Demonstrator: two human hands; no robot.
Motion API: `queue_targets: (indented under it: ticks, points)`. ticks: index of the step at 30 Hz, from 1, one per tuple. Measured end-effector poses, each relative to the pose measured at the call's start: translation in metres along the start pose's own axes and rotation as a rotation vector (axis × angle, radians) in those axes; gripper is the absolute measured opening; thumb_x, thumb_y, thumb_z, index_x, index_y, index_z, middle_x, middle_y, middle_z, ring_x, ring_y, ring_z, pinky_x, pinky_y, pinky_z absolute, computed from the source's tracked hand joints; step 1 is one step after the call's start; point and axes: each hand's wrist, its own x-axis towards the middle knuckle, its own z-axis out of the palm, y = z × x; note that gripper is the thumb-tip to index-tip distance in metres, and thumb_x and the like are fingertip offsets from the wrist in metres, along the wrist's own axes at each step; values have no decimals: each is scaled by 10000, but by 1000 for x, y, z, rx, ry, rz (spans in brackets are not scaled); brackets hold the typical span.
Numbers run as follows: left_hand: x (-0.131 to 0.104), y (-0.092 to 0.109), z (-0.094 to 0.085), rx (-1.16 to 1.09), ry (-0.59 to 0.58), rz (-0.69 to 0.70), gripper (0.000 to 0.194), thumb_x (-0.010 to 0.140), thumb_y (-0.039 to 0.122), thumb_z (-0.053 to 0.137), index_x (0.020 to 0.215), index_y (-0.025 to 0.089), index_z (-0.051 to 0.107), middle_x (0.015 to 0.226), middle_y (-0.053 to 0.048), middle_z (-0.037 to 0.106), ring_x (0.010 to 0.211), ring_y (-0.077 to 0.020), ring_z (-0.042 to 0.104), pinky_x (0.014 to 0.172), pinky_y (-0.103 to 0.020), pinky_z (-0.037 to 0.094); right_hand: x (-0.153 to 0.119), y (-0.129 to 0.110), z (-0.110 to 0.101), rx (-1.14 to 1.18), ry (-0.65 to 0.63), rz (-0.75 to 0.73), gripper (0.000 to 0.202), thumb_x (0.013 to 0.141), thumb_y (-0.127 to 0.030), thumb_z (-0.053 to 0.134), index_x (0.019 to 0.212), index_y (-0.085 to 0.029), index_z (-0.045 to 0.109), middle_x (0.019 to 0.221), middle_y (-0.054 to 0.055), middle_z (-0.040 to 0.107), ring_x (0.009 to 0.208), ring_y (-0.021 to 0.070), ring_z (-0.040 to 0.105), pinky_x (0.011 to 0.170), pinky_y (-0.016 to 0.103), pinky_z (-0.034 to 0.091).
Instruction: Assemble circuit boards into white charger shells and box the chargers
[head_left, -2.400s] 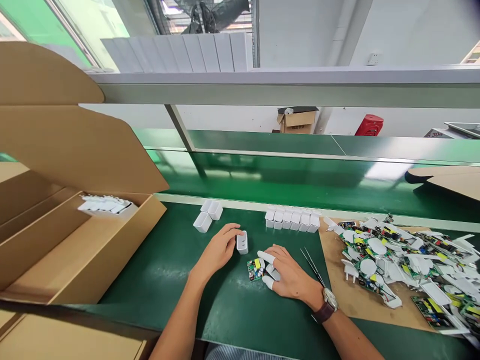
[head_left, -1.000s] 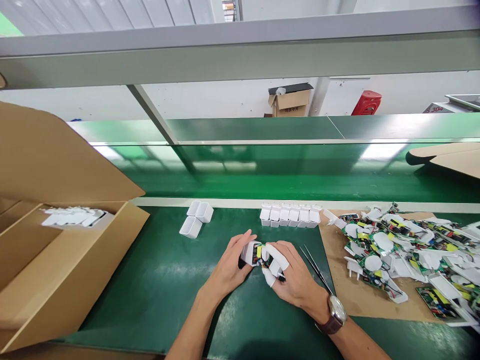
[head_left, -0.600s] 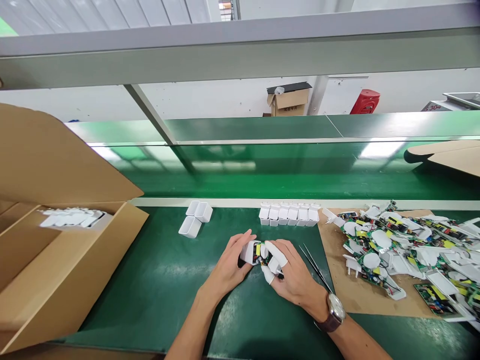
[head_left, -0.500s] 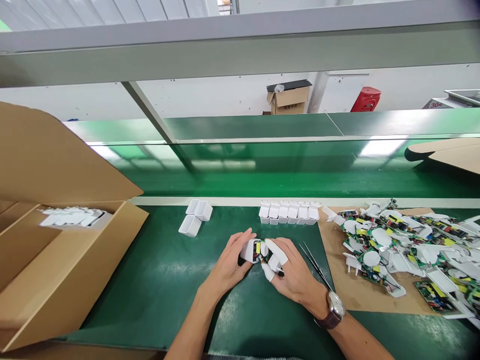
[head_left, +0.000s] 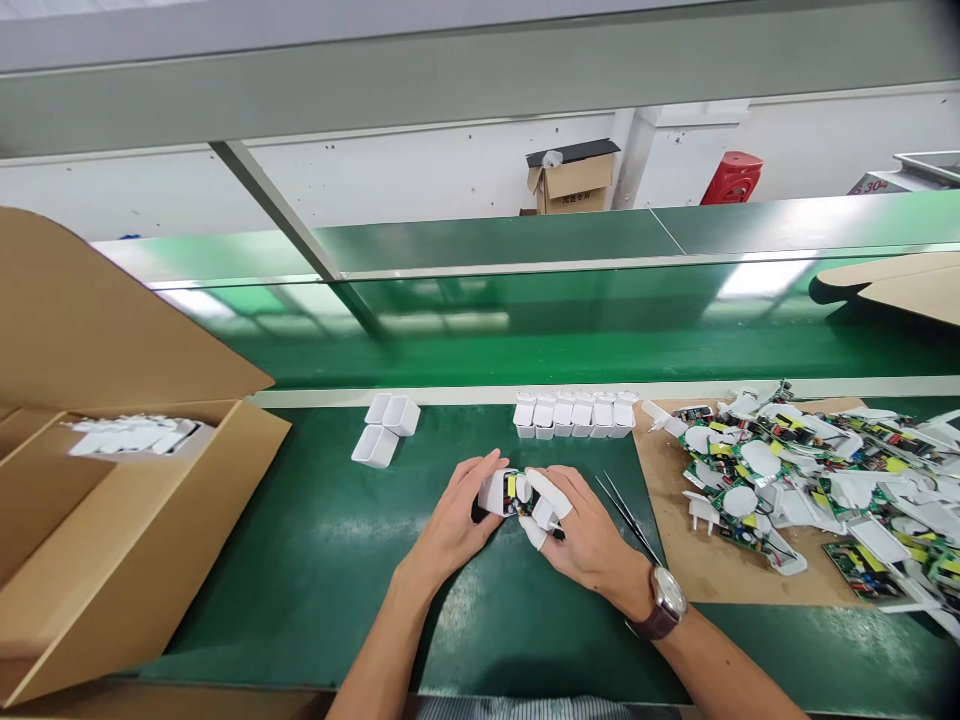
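My left hand is closed around a white plastic housing, its thumb below and fingers above. From the right, my right hand grips a circuit board with yellow-wrapped parts, partly inside the housing's open end. White covers, which look like finger cots, are on the thumb and a finger of my right hand. A small white plastic piece sits at the board's right end, partly hidden by the fingers. Black tweezers lie on the green mat just right of that hand.
Three white housings stand left of centre, and a row of several white cases stands at the back. Right, circuit boards are heaped on a cardboard sheet. An open carton on the left holds white parts. A raised ledge runs behind.
The camera view has tilted slightly downward. Both hands keep their hold on the housing and circuit board, with hardly any visible movement between them.
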Motion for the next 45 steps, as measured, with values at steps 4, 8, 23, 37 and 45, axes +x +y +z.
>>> queue_targets:
  ticks: [4,8,23,37,45]
  points:
    - [1,-1,2,-3,-5,27,756,950,170,605,1603,359,274,1463,-100,595,1388,-275,493,1124,-515,495,-1,2,2,12,9,-15,748,955,-123,574,1621,-218,247,1331,167,629,1185,323,602,978,536,592]
    - [0,-1,6,54,-4,25,787,903,169,662,1593,340,324,1435,-106,623,1322,-307,532,1113,-561,486,-3,5,6,24,26,-18,686,962,-151,603,1583,-216,318,1302,158,637,1171,312,603,978,522,587]
    - [-2,8,5,-372,-48,-154,722,1039,349,516,1648,313,131,1608,-109,488,1469,-240,492,1227,-491,402,-4,20,19,37,-3,10,395,1009,-184,564,1398,-255,579,1423,146,586,1279,277,615,1037,483,590]
    - [-4,8,-2,-296,47,-149,1024,902,430,742,1659,313,62,1617,-139,468,1463,-306,493,1218,-542,390,3,22,21,56,-10,-53,429,969,-89,521,1357,-255,601,1220,125,672,1022,227,717,863,377,661]
    - [-5,2,-1,-302,100,-113,1093,859,482,787,1656,322,55,1566,-144,533,1397,-311,565,1163,-530,459,6,13,15,76,41,4,403,974,-104,549,1339,-264,607,1236,123,659,1047,222,700,888,370,643]
